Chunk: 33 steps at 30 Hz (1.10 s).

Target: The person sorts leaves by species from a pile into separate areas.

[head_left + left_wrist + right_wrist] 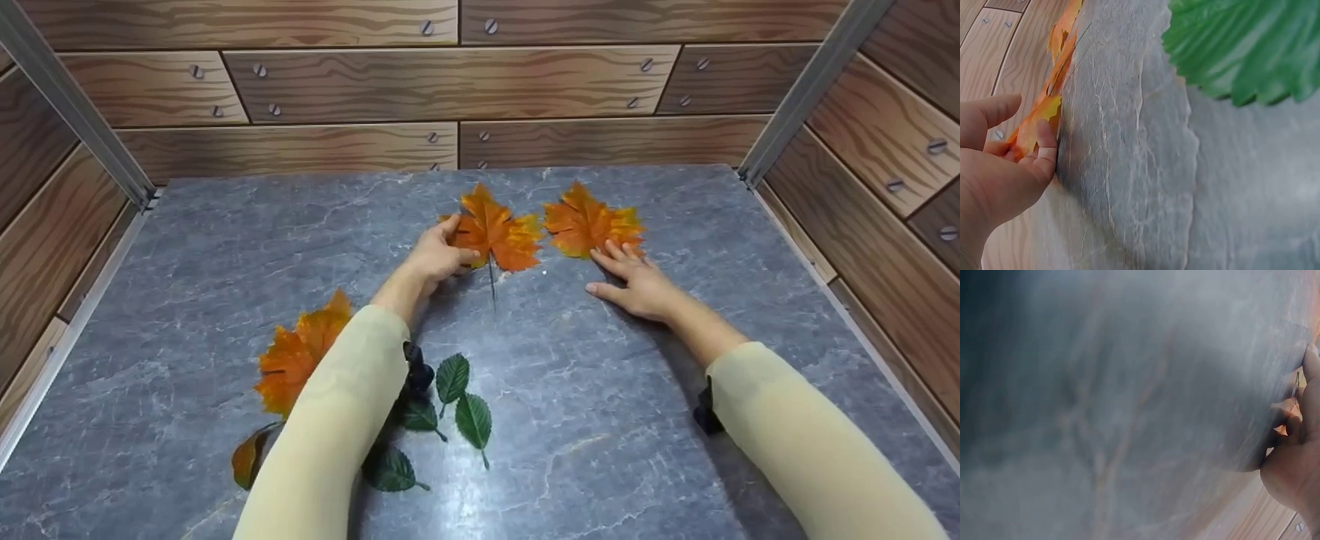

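Two orange-yellow artificial maple leaves lie side by side near the back of the table. My left hand (439,255) is at the left edge of the middle maple leaf (495,229), whose thin stem points toward me. In the left wrist view, its fingers touch the leaf edge and the thumb (1002,109) stands apart. My right hand (641,285) has its fingers spread, with fingertips resting on the lower edge of the right maple leaf (581,221). The right wrist view is mostly blurred tabletop, with part of the hand (1297,450) at its right edge.
Another orange maple leaf (292,364) lies at the left, partly behind my left sleeve, above a curled brownish leaf (246,459). Several green leaves (473,420) lie near the left forearm. Wood-patterned panels (450,82) border the grey marbled table (585,480).
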{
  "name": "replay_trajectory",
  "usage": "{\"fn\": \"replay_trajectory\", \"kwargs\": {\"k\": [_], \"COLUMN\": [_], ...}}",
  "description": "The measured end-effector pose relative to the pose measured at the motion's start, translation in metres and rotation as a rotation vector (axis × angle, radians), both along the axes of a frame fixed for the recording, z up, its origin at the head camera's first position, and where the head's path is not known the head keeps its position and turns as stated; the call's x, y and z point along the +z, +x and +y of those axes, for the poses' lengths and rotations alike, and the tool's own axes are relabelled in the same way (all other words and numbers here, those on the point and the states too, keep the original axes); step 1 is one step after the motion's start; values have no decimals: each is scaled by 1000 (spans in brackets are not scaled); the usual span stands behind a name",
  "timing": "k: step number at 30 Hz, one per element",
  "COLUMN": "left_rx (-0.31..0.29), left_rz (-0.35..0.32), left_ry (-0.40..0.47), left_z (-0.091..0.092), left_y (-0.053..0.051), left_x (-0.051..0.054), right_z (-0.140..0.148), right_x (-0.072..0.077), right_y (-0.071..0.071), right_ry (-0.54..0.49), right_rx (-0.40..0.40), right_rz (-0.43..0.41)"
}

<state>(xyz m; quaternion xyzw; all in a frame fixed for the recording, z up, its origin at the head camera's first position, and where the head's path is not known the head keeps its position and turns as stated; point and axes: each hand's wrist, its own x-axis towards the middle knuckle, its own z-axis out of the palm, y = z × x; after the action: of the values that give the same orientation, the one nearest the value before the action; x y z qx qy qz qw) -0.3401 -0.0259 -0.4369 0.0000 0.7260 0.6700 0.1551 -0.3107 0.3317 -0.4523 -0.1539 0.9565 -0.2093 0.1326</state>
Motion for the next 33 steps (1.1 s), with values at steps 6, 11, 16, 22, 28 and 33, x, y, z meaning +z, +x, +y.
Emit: {"fn": "replay_trajectory", "kwargs": {"k": [6, 11, 16, 22, 28, 33], "left_rx": [-54, -113, -172, -206, -245, -289], "left_rz": [-15, -15, -16, 22, 55, 128], "left_ry": [-23, -125, -236, -315, -298, -347], "left_z": [-7, -17, -32, -56, -83, -108], "left_y": [3, 6, 10, 16, 26, 42], "left_x": [6, 13, 23, 42, 67, 85], "right_z": [-1, -2, -2, -1, 1, 0], "right_x": [0, -1, 0, 1, -1, 0], "right_y": [-1, -1, -1, 0, 0, -2], "right_ry": [-3, 0, 1, -4, 7, 1], "right_rx": [8, 18, 21, 5, 3, 6], "right_rz": [8, 22, 18, 9, 5, 9]}}
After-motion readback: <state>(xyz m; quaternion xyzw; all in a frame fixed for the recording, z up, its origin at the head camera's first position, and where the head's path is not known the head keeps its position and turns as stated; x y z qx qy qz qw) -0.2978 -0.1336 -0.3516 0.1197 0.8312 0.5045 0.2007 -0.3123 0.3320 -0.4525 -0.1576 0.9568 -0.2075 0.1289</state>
